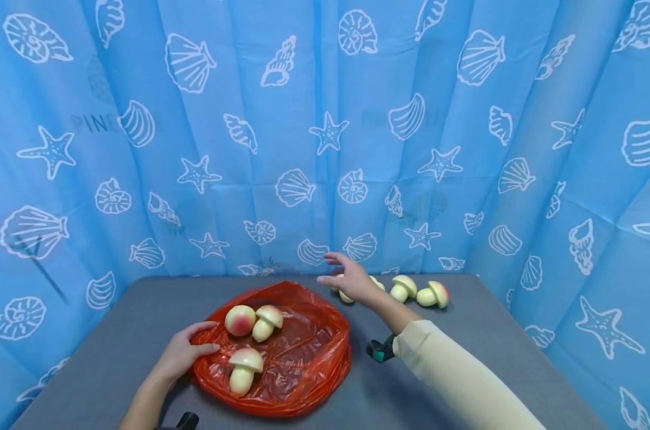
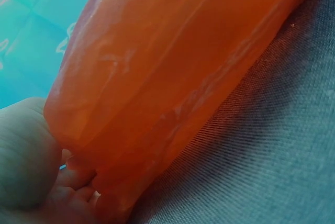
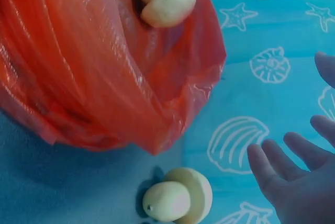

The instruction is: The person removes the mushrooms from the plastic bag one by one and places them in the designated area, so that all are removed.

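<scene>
A red plastic bag (image 1: 303, 358) lies on the table with its mouth spread upward. Inside it are three pale mushrooms: one upright (image 1: 244, 371), one leaning (image 1: 268, 322), and one turned so its round, pink-blushed cap (image 1: 240, 321) shows. My left hand (image 1: 182, 353) holds the bag's left rim; in the left wrist view the bag wall (image 2: 157, 77) hides part of its fingers. Beyond the bag's far right side my right hand (image 1: 354, 280) hovers with fingers spread, holding nothing. Close by it is a mushroom (image 3: 178, 195), partly covered by the hand in the head view.
More mushrooms line the table's back edge to the right: one half hidden behind the right wrist, another tilted (image 1: 402, 288), and one on its side with a pinkish cap (image 1: 434, 294). A blue shell-patterned curtain (image 1: 325, 179) hangs behind and around the grey table (image 1: 443, 370).
</scene>
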`<state>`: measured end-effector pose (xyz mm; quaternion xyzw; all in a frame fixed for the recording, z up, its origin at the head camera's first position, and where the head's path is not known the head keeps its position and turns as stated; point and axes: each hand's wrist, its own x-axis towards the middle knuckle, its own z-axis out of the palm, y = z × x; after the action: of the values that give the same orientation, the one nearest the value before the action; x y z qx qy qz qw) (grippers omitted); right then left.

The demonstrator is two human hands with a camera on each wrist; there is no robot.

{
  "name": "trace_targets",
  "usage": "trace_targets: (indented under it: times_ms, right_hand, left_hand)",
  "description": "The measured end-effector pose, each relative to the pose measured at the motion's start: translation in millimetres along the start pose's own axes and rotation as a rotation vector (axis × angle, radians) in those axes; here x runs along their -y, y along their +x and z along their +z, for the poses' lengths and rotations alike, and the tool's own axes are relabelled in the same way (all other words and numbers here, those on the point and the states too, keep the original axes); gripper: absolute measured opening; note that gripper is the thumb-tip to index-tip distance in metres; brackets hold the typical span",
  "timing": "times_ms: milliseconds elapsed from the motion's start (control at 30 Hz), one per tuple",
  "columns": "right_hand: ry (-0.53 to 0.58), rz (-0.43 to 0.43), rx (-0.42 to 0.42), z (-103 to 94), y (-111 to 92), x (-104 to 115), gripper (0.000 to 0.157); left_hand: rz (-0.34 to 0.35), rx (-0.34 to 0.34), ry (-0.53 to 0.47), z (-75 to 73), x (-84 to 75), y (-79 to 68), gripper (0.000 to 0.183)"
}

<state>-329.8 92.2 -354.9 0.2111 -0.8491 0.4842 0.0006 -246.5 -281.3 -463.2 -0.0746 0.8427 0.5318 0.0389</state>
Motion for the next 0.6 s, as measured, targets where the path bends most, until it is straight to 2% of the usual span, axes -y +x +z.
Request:
trace_targets:
  times_ms: [233, 333, 600]
  right_hand:
    - [-0.021, -0.010, 0.091, 11.6, 7.5, 3.4, 0.059]
    - [-0.009, -0.044, 0.119, 17.0, 9.3, 3.5, 0.053]
    - [-0.003, -0.149, 0.119, 32.2, 11.7, 6.5, 0.040]
  left_hand:
    - [0.000, -0.001, 0.011, -0.8, 0.0, 1.1, 0.064]
    - [0.002, -0.001, 0.017, -0.9, 1.0, 1.7, 0.064]
    - [0.000, -0.005, 0.012, -0.2, 1.3, 1.1, 0.063]
